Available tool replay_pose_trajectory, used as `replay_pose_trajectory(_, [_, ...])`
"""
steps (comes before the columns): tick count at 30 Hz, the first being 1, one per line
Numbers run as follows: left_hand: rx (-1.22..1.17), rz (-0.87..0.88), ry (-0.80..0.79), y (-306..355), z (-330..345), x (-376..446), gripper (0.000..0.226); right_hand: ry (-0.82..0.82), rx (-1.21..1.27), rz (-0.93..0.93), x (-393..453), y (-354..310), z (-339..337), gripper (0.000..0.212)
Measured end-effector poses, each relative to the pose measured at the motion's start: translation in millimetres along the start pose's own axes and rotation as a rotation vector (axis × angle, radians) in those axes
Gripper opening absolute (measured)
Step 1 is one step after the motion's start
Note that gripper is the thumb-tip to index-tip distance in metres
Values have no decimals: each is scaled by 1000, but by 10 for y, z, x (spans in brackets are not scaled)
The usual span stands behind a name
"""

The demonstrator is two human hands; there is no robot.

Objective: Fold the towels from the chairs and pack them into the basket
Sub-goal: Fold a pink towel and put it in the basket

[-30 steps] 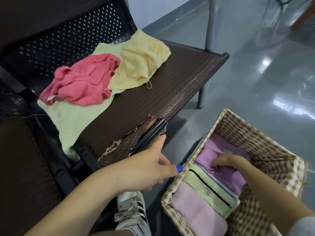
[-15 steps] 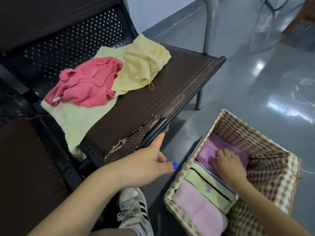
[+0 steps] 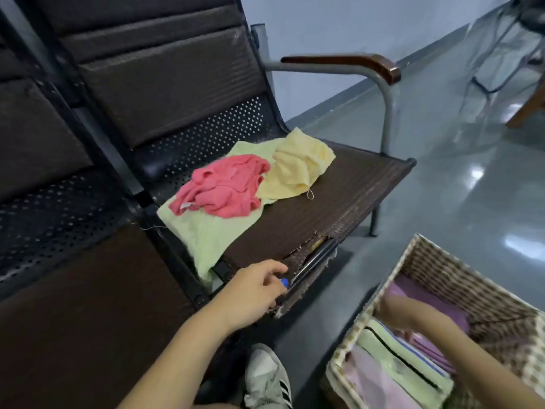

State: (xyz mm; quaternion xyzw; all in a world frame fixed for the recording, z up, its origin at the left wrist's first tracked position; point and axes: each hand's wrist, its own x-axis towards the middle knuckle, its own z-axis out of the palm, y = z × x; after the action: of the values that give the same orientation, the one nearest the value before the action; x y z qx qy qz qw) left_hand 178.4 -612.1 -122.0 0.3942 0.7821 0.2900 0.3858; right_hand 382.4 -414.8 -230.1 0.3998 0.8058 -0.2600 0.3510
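Towels beyond left grip

3 crumpled towels on chair | folded towels in basket

A glossy grey floor reflects overhead lights beside a pale blue wall edged with a dark skirting strip. At the lower edge, a white sneaker with black stripes rests on the floor. In the upper right corner, thin dark metal legs of blurred furniture and a brown wooden leg stand well apart from the wall.
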Motion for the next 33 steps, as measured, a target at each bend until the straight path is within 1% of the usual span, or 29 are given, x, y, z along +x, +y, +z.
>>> replay_pose_trajectory(2, [-7, 16, 114, -25, -161, -134, 19, -267, 172, -116, -476, -361, -359, 33])
replay_pose_trajectory(3, [-18, 31, 164, -32, -244, -204, 16, -316, 208, -206, -731, -578, -536, 30])
replay_pose_trajectory(4, [-35, 49, 214, -32, -323, -287, 16, -284, 212, -306, -906, -790, -682, 27])
replay_pose_trajectory(5, [-44, 67, 261, -43, -413, -377, 16, -216, 203, -392, -1065, -1044, -812, 26])
replay_pose_trajectory(7, [-20, 102, 346, -99, -607, -583, 17, -27, 108, -489, -1179, -1562, -963, 27])
replay_pose_trajectory(8, [2, 112, 381, -146, -710, -698, 19, 36, 31, -503, -1162, -1830, -1007, 27])
replay_pose_trajectory(11, [86, 98, 461, -332, -1010, -1078, 23, 143, -181, -490, -856, -2593, -1064, 34])
replay_pose_trajectory(13, [108, 75, 506, -486, -1173, -1328, 23, 259, -273, -472, -509, -2924, -1107, 43])
replay_pose_trajectory(16, [56, 21, 591, -777, -1337, -1647, 20, 336, -418, -311, -80, -3122, -1171, 69])
replay_pose_trajectory(18, [-11, -46, 629, -1019, -1404, -1802, 23, 414, -435, -199, 81, -3110, -1183, 75])
replay_pose_trajectory(19, [-16, -88, 622, -1143, -1437, -1858, 25, 447, -383, -182, 152, -3097, -1159, 76])
replay_pose_trajectory(21, [25, -152, 567, -1374, -1490, -1916, 26, 454, -270, -181, 237, -3047, -1069, 77])
replay_pose_trajectory(22, [32, -166, 546, -1457, -1505, -1938, 26, 462, -212, -188, 314, -3016, -1010, 77])
replay_pose_trajectory(23, [32, -171, 539, -1534, -1572, -1961, 26, 510, -176, -207, 414, -3072, -986, 76])
replay_pose_trajectory(24, [34, -175, 523, -1558, -1561, -1949, 25, 567, -166, -206, 457, -2992, -954, 72])
replay_pose_trajectory(26, [90, -182, 499, -1603, -1568, -1889, 24, 707, -183, -212, 510, -2959, -1002, 53])
replay_pose_trajectory(27, [155, -189, 460, -1608, -1556, -1859, 21, 716, -152, -175, 512, -2967, -1029, 45])
replay_pose_trajectory(29, [273, -185, 364, -1563, -1495, -1799, 18, 671, -89, -155, 576, -2972, -1081, 43])
replay_pose_trajectory(31, [322, -164, 287, -1532, -1454, -1740, 22, 639, -76, -149, 693, -2963, -1073, 44])
replay_pose_trajectory(33, [351, -167, 262, -1541, -1454, -1695, 27, 626, -70, -163, 751, -2933, -1045, 35])
